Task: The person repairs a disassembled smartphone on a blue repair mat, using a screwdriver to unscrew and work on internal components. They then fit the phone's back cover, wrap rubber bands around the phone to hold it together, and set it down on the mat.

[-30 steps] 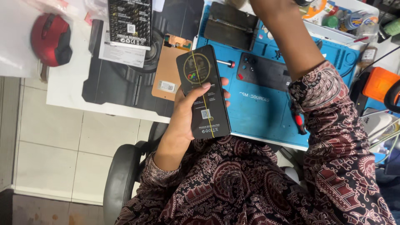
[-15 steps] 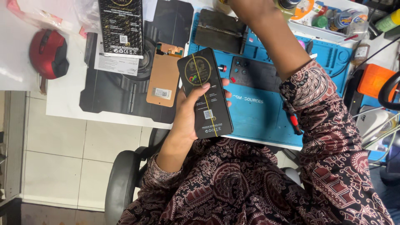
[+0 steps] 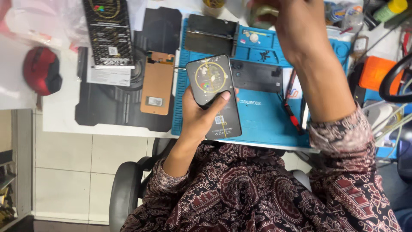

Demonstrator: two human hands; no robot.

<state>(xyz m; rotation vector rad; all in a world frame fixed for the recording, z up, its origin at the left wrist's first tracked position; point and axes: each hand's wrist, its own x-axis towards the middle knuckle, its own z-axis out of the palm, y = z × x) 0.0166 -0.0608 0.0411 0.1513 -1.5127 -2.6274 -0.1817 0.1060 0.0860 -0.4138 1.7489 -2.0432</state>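
My left hand [image 3: 201,117] grips a black phone [image 3: 213,95], its back with a gold ring and coloured parts facing up, held over the front edge of a blue work mat [image 3: 262,116]. My thumb lies across the phone's middle. My right hand [image 3: 296,25] is raised at the far side of the mat, fingers closed around a small round greenish object [image 3: 262,15]; what the object is I cannot tell. A black phone part [image 3: 256,76] lies on the mat just right of the held phone.
A copper-coloured panel [image 3: 157,88] lies on a black mat [image 3: 124,103] to the left. A black box [image 3: 107,32] sits beyond it, a red case [image 3: 40,71] at far left. A red-handled tool [image 3: 292,114] rests on the blue mat. Bottles and an orange object [image 3: 375,73] crowd the right.
The view has shifted so the bench sits lower in frame. My right hand has reached the far side of the mat and closed on a small round object. My left hand still holds the phone.
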